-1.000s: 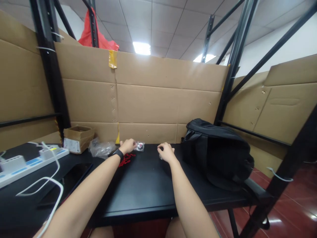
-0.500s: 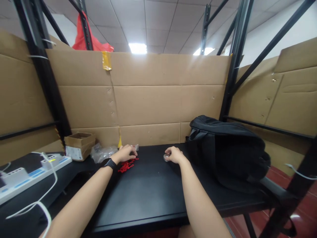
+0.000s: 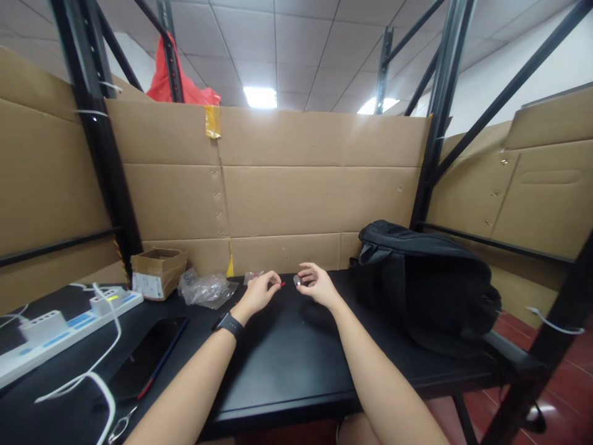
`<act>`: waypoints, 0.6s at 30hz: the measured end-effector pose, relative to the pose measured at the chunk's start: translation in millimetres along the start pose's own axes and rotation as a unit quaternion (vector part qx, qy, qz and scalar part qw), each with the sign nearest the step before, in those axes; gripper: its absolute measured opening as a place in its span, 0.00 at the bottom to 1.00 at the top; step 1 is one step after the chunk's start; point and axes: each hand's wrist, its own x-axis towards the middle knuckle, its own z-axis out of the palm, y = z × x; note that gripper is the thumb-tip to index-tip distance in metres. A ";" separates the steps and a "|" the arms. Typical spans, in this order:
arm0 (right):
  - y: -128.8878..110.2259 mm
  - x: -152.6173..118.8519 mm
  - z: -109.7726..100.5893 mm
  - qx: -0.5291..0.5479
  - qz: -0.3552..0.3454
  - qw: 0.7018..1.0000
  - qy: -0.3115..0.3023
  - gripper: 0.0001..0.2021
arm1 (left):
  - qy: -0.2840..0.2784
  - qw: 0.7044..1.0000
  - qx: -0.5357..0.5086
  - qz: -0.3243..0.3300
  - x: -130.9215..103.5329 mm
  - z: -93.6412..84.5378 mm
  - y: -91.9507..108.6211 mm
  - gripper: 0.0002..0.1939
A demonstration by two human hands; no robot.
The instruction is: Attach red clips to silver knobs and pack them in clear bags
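My left hand [image 3: 260, 293], with a dark smartwatch [image 3: 230, 324] on its wrist, is pinched on a small red cord [image 3: 282, 283]; only a bit of red shows past the fingertips. Facing it, my right hand [image 3: 319, 287] holds a small round shiny disc [image 3: 297, 280], clear or silvery, between thumb and fingers. A narrow gap separates the cord from the disc. Both hands are raised slightly above the black table [image 3: 282, 371]. The pile of red cords is mostly hidden behind my left hand and wrist.
On the left are a power strip [image 3: 76, 327] with white cables, a phone [image 3: 148, 355], a small cardboard box [image 3: 160, 272] and a crumpled clear plastic bag [image 3: 208, 290]. A black backpack [image 3: 430, 278] lies at the right. Cardboard walls [image 3: 282, 198] and black posts surround the table.
My left hand has left the red cord pile and moved right with one cord. My right hand has lifted the disc and shifted left, so the hands are close together. The view has shifted slightly.
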 end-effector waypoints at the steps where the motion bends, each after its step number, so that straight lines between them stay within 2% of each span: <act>1: -2.6 0.7 9.5 0.031 -0.007 0.999 0.007 0.31 | 0.021 0.999 -0.032 -0.003 -3.7 0.4 4.1 0.11; 4: -9.2 0.2 34.8 0.104 -0.006 0.994 0.039 0.28 | 0.060 0.996 -0.061 -0.004 -10.4 0.3 11.1 0.11; 7: -12.9 -2.6 48.0 0.148 0.002 0.988 0.035 0.28 | 0.080 0.994 -0.073 -0.005 -11.4 0.9 12.0 0.11; 12: -15.5 -5.9 48.5 0.184 0.000 0.983 0.002 0.28 | 0.078 0.996 -0.027 -0.015 -12.1 4.4 15.4 0.11; 18: -16.7 -7.8 49.5 0.167 0.000 0.986 0.007 0.26 | 0.070 0.995 0.067 -0.013 -15.6 3.9 22.5 0.09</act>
